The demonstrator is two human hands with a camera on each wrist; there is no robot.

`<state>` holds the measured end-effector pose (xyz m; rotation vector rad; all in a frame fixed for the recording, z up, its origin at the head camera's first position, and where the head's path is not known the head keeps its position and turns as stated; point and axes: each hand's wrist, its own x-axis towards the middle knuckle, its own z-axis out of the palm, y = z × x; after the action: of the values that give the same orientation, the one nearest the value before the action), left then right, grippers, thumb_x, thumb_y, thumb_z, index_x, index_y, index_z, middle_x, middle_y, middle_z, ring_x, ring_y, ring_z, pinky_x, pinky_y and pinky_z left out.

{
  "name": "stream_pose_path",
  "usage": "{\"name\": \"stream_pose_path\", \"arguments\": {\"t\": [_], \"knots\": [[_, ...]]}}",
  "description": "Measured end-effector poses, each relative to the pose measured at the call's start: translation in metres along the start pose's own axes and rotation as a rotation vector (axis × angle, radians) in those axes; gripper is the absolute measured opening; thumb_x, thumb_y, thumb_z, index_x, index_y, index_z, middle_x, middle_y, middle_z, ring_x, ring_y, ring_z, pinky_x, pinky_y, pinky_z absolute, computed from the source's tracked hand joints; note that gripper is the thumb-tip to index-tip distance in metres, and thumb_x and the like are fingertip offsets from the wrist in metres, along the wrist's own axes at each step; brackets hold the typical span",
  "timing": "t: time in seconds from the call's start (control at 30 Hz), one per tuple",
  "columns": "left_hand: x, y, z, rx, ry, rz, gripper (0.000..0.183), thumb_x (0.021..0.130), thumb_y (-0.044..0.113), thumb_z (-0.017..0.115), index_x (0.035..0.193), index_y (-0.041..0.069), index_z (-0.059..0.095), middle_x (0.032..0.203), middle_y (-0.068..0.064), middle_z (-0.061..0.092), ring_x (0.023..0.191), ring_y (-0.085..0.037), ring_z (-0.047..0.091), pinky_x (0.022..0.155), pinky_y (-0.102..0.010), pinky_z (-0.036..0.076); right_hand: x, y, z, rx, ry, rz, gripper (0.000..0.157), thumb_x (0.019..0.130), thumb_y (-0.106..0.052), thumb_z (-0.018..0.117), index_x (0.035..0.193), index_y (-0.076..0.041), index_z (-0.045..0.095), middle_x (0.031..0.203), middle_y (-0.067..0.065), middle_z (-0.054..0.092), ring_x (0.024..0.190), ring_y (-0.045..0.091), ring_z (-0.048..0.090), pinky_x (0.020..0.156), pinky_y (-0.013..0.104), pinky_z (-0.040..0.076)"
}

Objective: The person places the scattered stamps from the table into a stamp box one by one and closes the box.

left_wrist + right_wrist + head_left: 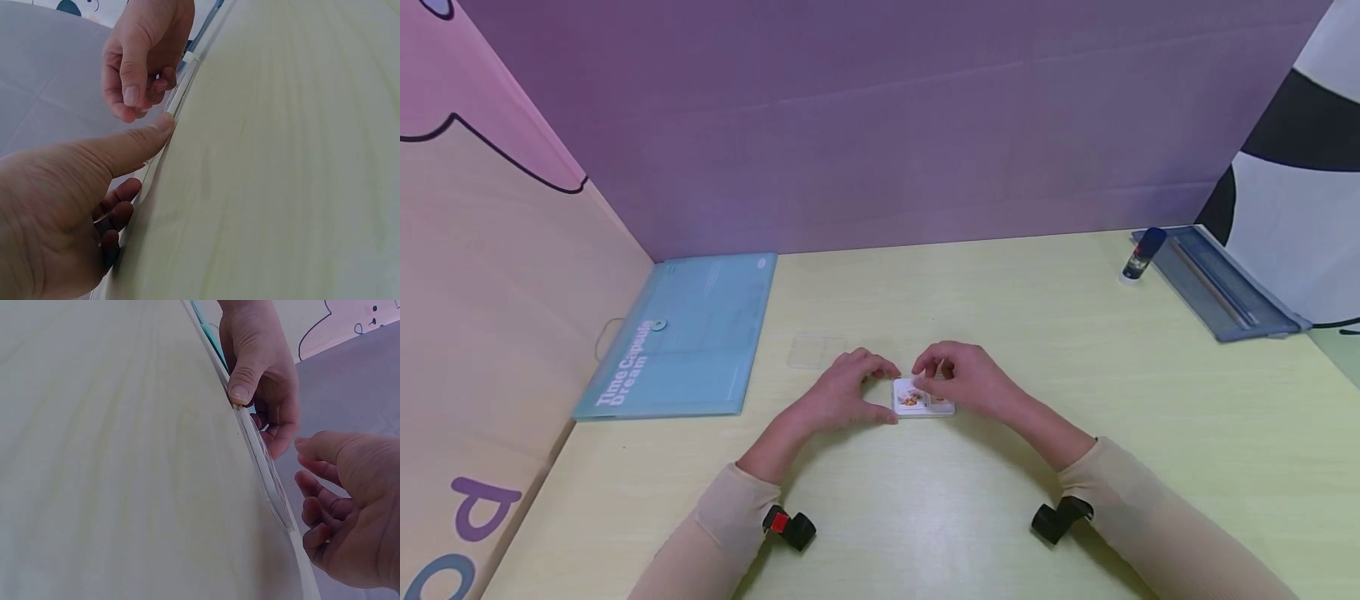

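Note:
A small, flat white case (911, 408) with printed pictures on top lies on the table in the head view. My left hand (850, 392) holds its left end, thumb at the near corner and a fingertip at the far corner. In the right wrist view, that thumb presses the near edge of the case (265, 469). Over the right part of the case is my right hand (966, 379), its fingers loosely bent. The right wrist view has the right hand (356, 500) just off the case, with nothing visible between its fingertips. Part of the printed top is hidden beneath it.
A clear, thin plastic piece (812, 352) lies behind my left hand. At the left is a blue document folder (700, 333). A glue stick (1142, 254) stands at the back right, beside a dark, see-through zip pouch (1217, 283). A purple backdrop (887, 133) rises behind the table.

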<state>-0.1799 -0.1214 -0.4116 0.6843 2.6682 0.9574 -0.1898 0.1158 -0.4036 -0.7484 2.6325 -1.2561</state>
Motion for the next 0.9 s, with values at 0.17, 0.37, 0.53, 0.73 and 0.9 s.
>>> {"name": "stream_pose_path", "arguments": {"t": [0.17,0.37,0.53,0.73,0.9], "knots": [[0.0,-0.002,-0.002,-0.069,-0.002,-0.007,0.055,0.079,0.027,0.09,0.126,0.019,0.064,0.114,0.002,0.055,0.105,-0.019,0.049,0.092,-0.037,0.044,0.003,0.0,0.0,-0.003,-0.001,0.008,0.012,0.09,-0.011,0.076,0.101,-0.01,0.073,0.085,-0.002,0.062,0.071,0.017,0.052,0.064,0.028,0.042],[0.002,-0.005,-0.01,-0.109,0.027,0.044,0.049,0.081,0.02,0.088,0.124,0.012,0.064,0.107,-0.004,0.059,0.096,-0.021,0.052,0.086,-0.034,0.046,0.01,-0.002,-0.001,0.005,-0.014,0.02,0.013,0.091,-0.013,0.076,0.103,-0.01,0.073,0.085,-0.002,0.062,0.072,0.018,0.052,0.067,0.031,0.042],[0.002,-0.007,-0.018,-0.15,0.048,0.032,0.045,0.083,0.017,0.086,0.123,0.01,0.066,0.103,-0.006,0.061,0.091,-0.022,0.055,0.079,-0.033,0.048,0.016,-0.004,-0.001,0.004,-0.022,0.031,0.015,0.091,-0.015,0.076,0.104,-0.01,0.073,0.085,-0.002,0.063,0.074,0.019,0.053,0.068,0.032,0.043],[0.002,-0.014,-0.024,-0.185,0.071,0.004,0.044,0.083,0.019,0.086,0.122,0.01,0.067,0.1,-0.006,0.061,0.087,-0.021,0.056,0.068,-0.032,0.052,0.022,-0.004,0.002,0.008,-0.034,0.037,0.016,0.092,-0.016,0.075,0.107,-0.01,0.072,0.086,-0.002,0.063,0.075,0.019,0.053,0.069,0.033,0.043],[0.0,-0.017,-0.03,-0.21,0.082,-0.035,0.044,0.083,0.019,0.086,0.122,0.011,0.067,0.101,-0.008,0.061,0.088,-0.023,0.056,0.066,-0.032,0.052,0.027,-0.004,0.006,0.028,-0.04,0.032,0.017,0.092,-0.016,0.075,0.108,-0.009,0.072,0.087,-0.001,0.062,0.075,0.019,0.053,0.069,0.033,0.044]]}}
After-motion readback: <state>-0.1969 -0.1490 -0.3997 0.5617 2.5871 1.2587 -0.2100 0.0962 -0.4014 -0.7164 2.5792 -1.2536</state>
